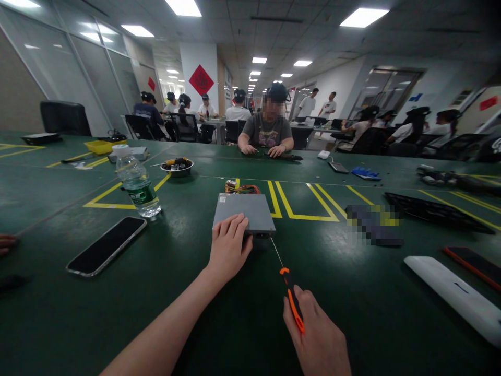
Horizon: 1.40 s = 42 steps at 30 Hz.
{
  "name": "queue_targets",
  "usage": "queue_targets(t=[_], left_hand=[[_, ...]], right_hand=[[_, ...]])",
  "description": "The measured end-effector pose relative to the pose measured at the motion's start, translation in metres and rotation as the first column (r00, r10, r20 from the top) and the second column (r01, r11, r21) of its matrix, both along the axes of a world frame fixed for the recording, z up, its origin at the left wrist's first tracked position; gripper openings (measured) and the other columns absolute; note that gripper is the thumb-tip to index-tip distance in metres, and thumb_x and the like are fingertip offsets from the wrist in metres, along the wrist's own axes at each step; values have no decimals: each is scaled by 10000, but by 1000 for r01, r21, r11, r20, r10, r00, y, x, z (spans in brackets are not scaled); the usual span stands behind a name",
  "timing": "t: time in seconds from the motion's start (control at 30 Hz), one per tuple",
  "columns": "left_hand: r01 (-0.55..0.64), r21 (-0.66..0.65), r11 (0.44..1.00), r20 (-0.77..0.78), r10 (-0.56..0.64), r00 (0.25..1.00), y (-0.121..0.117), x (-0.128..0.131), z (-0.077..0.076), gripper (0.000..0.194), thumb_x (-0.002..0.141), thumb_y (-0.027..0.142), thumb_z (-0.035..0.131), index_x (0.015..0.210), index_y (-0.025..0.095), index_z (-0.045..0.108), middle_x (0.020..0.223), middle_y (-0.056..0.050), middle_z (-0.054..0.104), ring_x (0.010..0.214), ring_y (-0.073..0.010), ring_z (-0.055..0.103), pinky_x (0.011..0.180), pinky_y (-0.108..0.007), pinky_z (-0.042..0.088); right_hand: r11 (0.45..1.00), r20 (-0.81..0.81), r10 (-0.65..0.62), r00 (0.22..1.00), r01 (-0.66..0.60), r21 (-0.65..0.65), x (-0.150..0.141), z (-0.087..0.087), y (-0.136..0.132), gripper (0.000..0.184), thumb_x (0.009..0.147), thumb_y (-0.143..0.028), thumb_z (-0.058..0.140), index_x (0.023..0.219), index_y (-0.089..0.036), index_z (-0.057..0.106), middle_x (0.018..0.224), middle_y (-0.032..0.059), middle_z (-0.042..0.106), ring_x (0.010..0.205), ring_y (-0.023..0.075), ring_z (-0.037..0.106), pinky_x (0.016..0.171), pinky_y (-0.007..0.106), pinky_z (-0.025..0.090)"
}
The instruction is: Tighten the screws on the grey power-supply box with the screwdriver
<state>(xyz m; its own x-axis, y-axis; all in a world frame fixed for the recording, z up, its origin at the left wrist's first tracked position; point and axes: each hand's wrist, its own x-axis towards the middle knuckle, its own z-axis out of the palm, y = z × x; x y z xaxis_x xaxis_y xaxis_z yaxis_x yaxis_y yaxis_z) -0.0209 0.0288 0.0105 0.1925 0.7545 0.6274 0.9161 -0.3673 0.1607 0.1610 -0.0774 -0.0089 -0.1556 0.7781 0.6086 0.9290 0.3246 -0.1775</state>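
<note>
One bottle (140, 185) left of the box (256, 210)

The bottle (138, 183) and phone (107, 246) block the left; bare desk (376, 313) opens right of the screwdriver (291, 300).

Yellow-taped surface beyond the grey box (245, 211) offers passage.

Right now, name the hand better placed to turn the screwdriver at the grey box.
Right, most likely: the right hand holds the screwdriver, its tip near the grey box's near right corner; the left hand rests over the near edge.
</note>
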Motion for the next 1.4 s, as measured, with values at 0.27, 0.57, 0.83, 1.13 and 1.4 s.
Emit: queue_targets(t=[0.27,0.57,0.83,1.13,1.4], left_hand=[[21,-3,1000,16,-21,1000,-1,-1,1,345,834,265,473,1171,196,482,1261,-65,533,1183,-235,426,969,-411,310],[32,-5,999,39,-32,999,-1,-1,0,365,820,248,481,1182,200,480,1251,-77,540,1182,-247,427,970,-432,306],[44,-19,999,23,-44,999,-3,-3,1,374,828,251,471,1197,192,464,1270,-73,525,1193,-243,414,972,-426,309],[33,-25,999,13,-33,999,-2,-2,1,369,830,263,468,1191,186,468,1273,-68,523,1196,-235,413,976,-407,308],[32,-12,999,19,-32,999,-2,-2,1,380,817,248,483,1193,195,469,1267,-74,528,1186,-241,426,964,-422,322]], right_hand=[[998,-8,-36,999,36,47,0,10,1,319,941,-367,256,864,-174,498,729,34,562,537,100,598,443,180,475],[995,-70,-100,993,101,13,-4,8,-1,388,937,-418,252,1122,-157,472,862,75,644,671,149,667,512,214,538],[1000,-63,-30,998,30,0,-12,-5,-4,362,924,-359,271,1162,-130,418,1046,163,500,913,210,618,683,303,562],[995,-75,-97,992,99,28,-6,0,-8,296,920,-353,336,1107,-163,465,932,100,603,745,160,658,534,205,531],[997,-145,-70,987,65,-45,-15,1,-8,382,901,-429,358,1180,-176,424,965,108,562,709,162,652,485,224,538]])
